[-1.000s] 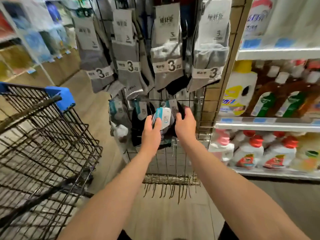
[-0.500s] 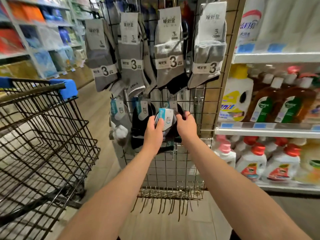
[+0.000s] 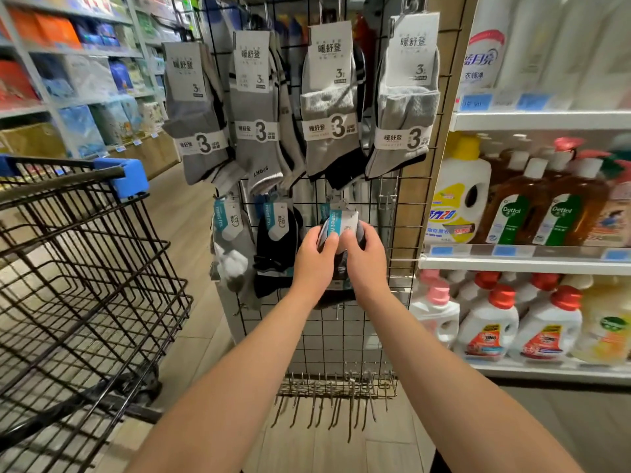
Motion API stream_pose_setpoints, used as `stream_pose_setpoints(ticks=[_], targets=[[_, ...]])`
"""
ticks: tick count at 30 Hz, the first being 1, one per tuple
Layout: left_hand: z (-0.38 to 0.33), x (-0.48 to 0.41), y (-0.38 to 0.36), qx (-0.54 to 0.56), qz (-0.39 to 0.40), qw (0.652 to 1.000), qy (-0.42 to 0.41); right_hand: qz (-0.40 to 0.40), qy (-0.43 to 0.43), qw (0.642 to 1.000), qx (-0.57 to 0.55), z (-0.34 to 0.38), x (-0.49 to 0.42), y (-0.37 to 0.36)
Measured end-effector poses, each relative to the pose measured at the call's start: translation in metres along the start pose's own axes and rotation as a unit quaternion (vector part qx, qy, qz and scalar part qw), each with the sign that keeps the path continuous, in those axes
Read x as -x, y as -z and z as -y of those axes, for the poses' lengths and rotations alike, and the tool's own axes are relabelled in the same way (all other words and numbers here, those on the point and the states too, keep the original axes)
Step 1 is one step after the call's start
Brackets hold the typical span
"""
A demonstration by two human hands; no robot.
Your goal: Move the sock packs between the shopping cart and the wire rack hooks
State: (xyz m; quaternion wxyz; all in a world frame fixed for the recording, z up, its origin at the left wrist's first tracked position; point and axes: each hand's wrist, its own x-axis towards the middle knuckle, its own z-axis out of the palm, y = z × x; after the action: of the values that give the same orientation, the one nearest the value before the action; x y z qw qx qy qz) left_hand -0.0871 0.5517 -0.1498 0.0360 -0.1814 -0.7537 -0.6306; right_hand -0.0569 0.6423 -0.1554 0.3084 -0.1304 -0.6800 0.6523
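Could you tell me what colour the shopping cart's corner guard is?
Blue corner guard, clearest in the head view.

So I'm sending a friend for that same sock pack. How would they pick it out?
Find the wire grid rack beside the detergent shelves. On its lower row, the sock pack hangs rightmost, below the grey three-pair packs. Unlike its neighbours, both hands grip it.
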Motion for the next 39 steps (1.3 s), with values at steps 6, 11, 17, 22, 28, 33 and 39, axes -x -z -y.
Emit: stream_pose_setpoints(ticks=[6,11,17,22,28,33,39], targets=[[0.002,-0.014,0.001,-0.005,-0.055,0.998,0.028,0.005,0.011,0.997,0.078,0.006,-0.018,-0.008],[-0.003,-0.025,-0.003,0.017,-0.079,0.996,0.045,-0.013,0.014,0.996,0.088,0.014,-0.029,-0.016],[0.008,-0.028,-0.006,0.028,-0.066,0.995,0.069,-0.055,0.003,0.990,0.128,0.004,-0.033,-0.018],[0.010,-0.036,-0.010,-0.014,-0.081,0.994,0.075,-0.058,-0.032,0.991,0.114,-0.001,-0.027,-0.019],[0.014,-0.043,-0.011,-0.043,-0.063,0.995,0.066,-0.081,-0.019,0.990,0.114,-0.007,-0.023,-0.018],[0.012,-0.039,-0.007,-0.058,-0.051,0.992,0.096,-0.062,-0.068,0.990,0.110,-0.003,-0.023,-0.015],[-0.042,-0.009,0.023,-0.099,-0.020,0.978,0.184,-0.039,-0.155,0.974,0.163,0.049,0.005,-0.007]])
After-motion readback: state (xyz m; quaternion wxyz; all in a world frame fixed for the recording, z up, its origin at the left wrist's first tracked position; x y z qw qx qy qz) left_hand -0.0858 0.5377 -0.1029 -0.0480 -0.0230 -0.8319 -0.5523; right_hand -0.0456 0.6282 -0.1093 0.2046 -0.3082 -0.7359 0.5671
